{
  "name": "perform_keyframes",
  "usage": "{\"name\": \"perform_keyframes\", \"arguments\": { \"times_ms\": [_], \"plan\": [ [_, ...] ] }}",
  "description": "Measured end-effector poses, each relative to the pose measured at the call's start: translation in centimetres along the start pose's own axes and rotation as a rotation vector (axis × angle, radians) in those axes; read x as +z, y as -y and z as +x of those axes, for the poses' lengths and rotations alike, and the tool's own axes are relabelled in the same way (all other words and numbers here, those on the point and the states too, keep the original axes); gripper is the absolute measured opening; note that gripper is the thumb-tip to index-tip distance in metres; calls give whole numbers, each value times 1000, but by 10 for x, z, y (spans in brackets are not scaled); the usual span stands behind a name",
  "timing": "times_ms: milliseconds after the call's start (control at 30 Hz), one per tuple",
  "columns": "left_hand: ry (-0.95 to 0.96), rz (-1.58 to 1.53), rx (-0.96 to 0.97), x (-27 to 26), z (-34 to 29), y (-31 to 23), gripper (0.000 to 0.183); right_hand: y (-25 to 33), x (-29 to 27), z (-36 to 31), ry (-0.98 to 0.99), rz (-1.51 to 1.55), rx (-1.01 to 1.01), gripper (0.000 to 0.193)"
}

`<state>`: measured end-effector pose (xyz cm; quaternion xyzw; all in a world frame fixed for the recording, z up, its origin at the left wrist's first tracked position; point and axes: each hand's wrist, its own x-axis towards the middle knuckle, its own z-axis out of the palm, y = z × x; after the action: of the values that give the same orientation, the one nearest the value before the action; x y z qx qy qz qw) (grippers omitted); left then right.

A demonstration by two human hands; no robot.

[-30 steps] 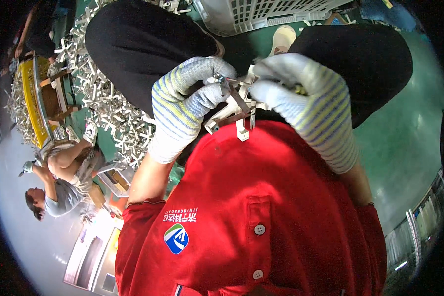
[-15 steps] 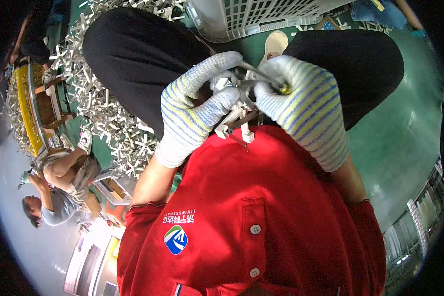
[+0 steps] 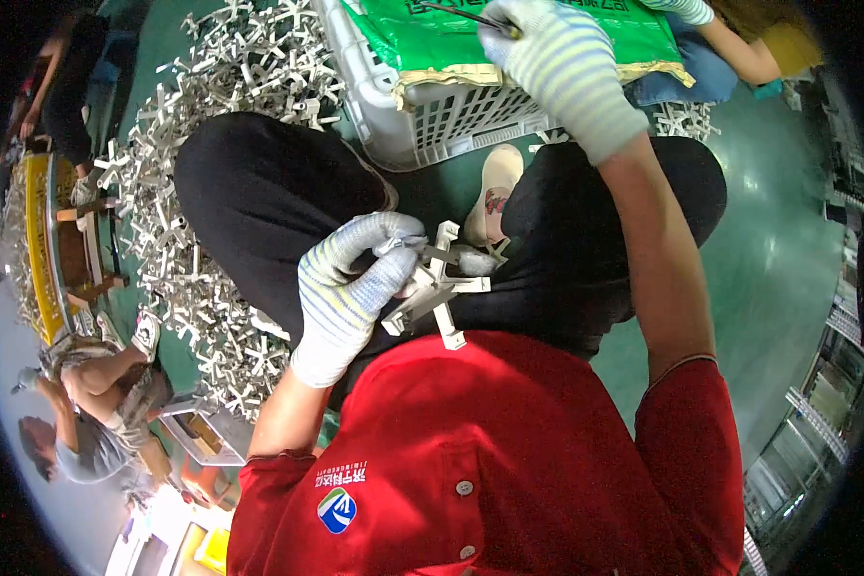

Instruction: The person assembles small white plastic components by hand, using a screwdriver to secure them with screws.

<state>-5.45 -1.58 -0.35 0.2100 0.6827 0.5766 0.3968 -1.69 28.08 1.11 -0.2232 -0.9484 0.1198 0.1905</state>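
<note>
My left hand (image 3: 350, 293), in a striped knitted glove, is closed on a white star-shaped part (image 3: 439, 286) with several arms. The part hangs over my lap, its arms pointing away from my fingers. My right hand (image 3: 562, 72), gloved alike, is stretched far forward over a green sack (image 3: 389, 38). Its fingers are closed round a thin dark tool (image 3: 459, 14) with a yellowish bit near the grip. What kind of tool it is I cannot make out. Under the sack stands a white slotted plastic crate (image 3: 379, 120).
A large heap of similar white star-shaped parts (image 3: 168, 230) covers the floor on my left. At the upper right reaches another person's gloved hand (image 3: 686, 8). Someone else sits at the far left, near a grey bin (image 3: 206, 434) and a yellow-edged container (image 3: 43, 240).
My right hand has left the white part and moved forward over the sack with the tool. My left hand has lowered slightly, still holding the part. More of the crate and sack shows.
</note>
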Motion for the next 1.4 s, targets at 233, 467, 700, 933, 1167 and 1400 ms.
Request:
{"name": "perform_keyframes", "arguments": {
  "times_ms": [233, 467, 700, 933, 1167, 1400],
  "plan": [
    [-30, -17, -13, -7, -2, 2, 17, -12, 24, 11, 276, -170, -162, 32],
    [-11, -41, 42, -9, -2, 4, 20, 55, -32, -90, 305, 591, 38, 27],
    [45, 147, 63, -3, -12, -3, 20, 77, -30, -133, 554, 860, 293, 21],
    [124, 221, 85, -4, -28, -2, 23, 59, -53, -156, 604, 1051, 349, 32],
    [201, 298, 221, 7, -33, 5, 28, 60, -48, -178, 595, 881, 304, 31],
    [291, 299, 224, 26, -31, -12, 24, 48, -46, -176, 605, 1096, 284, 29]
  ]
}}
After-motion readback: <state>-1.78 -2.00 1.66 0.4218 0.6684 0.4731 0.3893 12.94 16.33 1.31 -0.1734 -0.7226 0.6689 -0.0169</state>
